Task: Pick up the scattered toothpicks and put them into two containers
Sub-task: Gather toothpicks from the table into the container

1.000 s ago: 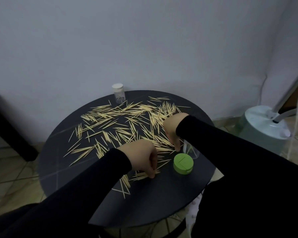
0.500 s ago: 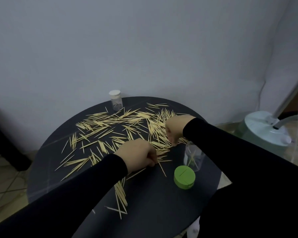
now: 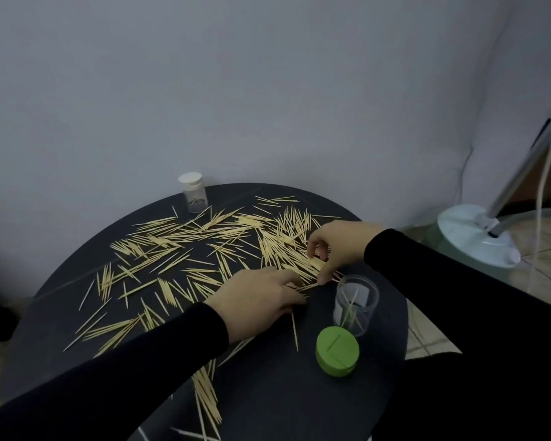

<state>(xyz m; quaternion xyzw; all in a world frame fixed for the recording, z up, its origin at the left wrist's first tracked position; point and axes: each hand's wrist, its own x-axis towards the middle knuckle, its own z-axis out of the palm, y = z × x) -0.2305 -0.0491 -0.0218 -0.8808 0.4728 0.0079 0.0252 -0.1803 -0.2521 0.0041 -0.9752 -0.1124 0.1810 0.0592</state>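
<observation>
no readable text anywhere, pale label on the clear open jar point(image 3: 357, 303) too blurred to read

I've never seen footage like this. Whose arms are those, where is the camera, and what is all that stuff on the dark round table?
There is no machine here. A person wears a camera on the head, looking forward and down, so you see their own arms in black sleeves. The round black table is strewn with toothpicks. The left hand and the right hand both pinch at toothpicks near the table's middle. Beside them stands an open clear jar with a few toothpicks inside, its green lid lying in front of it. A second small jar with a white cap stands at the far edge. The pale object on the floor to the right looks like a stand's base.
</observation>
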